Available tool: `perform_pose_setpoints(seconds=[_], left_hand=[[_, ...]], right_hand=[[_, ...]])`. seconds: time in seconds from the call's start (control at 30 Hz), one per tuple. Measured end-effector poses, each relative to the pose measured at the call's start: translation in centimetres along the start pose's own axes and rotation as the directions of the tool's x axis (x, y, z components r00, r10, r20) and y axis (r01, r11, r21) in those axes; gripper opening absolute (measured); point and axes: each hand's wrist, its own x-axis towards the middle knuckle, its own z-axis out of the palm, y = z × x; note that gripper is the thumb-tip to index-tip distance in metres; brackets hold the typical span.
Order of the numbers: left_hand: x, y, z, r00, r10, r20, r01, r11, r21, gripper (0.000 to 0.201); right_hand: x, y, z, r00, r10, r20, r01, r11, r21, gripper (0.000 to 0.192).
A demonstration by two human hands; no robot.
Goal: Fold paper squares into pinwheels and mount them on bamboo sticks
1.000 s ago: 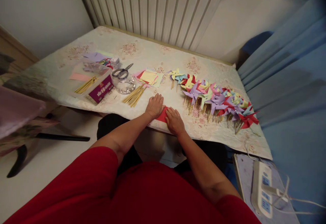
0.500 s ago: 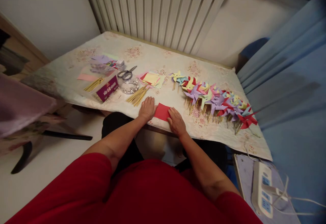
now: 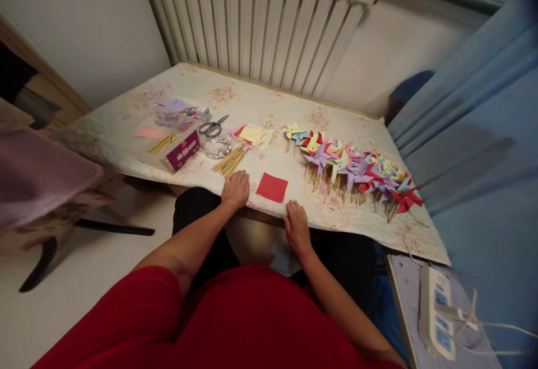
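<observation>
A red paper square (image 3: 272, 187) lies flat near the front edge of the table (image 3: 176, 86), which has a floral cloth. My left hand (image 3: 235, 189) rests palm down on the cloth just left of the square, not touching it. My right hand (image 3: 297, 224) lies at the table's front edge, below and right of the square, fingers spread, holding nothing. A bundle of wooden sticks (image 3: 230, 161) lies just beyond my left hand.
A long row of coloured paper pinwheels (image 3: 353, 167) lies to the right. Stacked coloured paper squares (image 3: 251, 134), scissors (image 3: 212, 127), a clear round dish (image 3: 215, 146) and a purple box (image 3: 181, 151) sit at left. A radiator (image 3: 260, 27) stands behind; a power strip (image 3: 435, 313) lies lower right.
Both hands have slid off the red square: the left moved left, the right drew back to the table edge. The square now lies fully uncovered.
</observation>
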Motion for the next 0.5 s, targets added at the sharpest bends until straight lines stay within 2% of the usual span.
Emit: perform_pose_setpoints(seconds=[0.17, 0.33, 0.5], left_hand=[[-1.3, -0.5, 0.3, 0.999, 0.012, -0.038, -0.012, 1.000, -0.008, 0.043], [-1.6, -0.3, 0.1, 0.999, -0.004, -0.035, 0.003, 1.000, -0.019, 0.044], [-1.8, -0.4, -0.4, 1.000, -0.007, -0.005, 0.007, 0.999, -0.033, 0.043]], right_hand=[[1.2, -0.4, -0.6, 0.997, 0.080, -0.015, -0.079, 0.996, 0.041, 0.050], [3.1, -1.6, -1.3, 0.998, 0.000, 0.065, 0.002, 1.000, -0.021, 0.055], [3.8, -2.2, -0.1, 0.988, -0.027, 0.152, 0.048, 0.989, -0.138, 0.053]])
